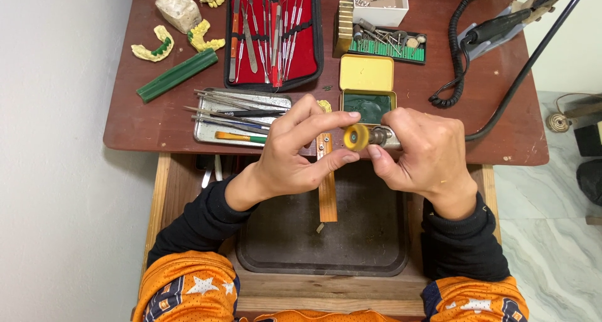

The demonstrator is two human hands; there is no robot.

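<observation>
The right hand (421, 151) is clenched around a small motor tool (384, 136), of which only the metal front end shows past the fingers. On the tip of that tool sits a round yellow buffing wheel (357, 137), and everything else is placed from this wheel. The left hand (300, 147) comes in from the wheel's left and pinches it, with a fingertip above its rim and the thumb just below; whether a small piece is held between those fingers cannot be told.

Directly behind the wheel, on the reddish-brown surface (489, 118), lies an open yellow tin (367, 91) with dark green paste in its lower half and its lid swung up. Just below and left of the wheel a narrow wooden peg (327, 190) juts toward the person over a dark tray (351, 240) set in a pulled-out drawer.

Left of the wheel, beyond the left hand, a metal tray (210, 131) carries thin files and a brush. Farther up from it lies an open red-lined case of instruments (274, 35). At the far left of the surface are a green wax stick (177, 75) and several yellow dental casts (152, 47).

Up and right of the wheel, a green rack of burs (389, 45) sits under a white box (379, 2), and a black coiled cord (458, 52) runs up the far right.
</observation>
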